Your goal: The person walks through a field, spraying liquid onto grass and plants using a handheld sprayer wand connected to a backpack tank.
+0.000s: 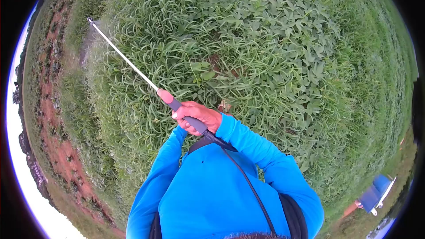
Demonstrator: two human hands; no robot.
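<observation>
My right hand (199, 113) is closed round the grey handle of a spray wand (133, 66), which has a pinkish-red collar in front of the grip. The thin white tube slants forward and left to a dark nozzle (90, 19) over the grass, where a faint haze shows. My left sleeve (170, 152) ends just under the handle. The left hand is mostly hidden there, and I cannot tell which hand the fingers below the grip belong to. From the handle's rear a black hose (245, 175) runs down across my blue shirt.
Dense tall grass (159, 31) and broad-leaved plants (283, 22) fill the ground ahead. Reddish bare soil (64, 155) with low plants lies to the left. At the lower right stands a blue object with white parts (375, 192). Dark straps (292, 214) cross my shoulders.
</observation>
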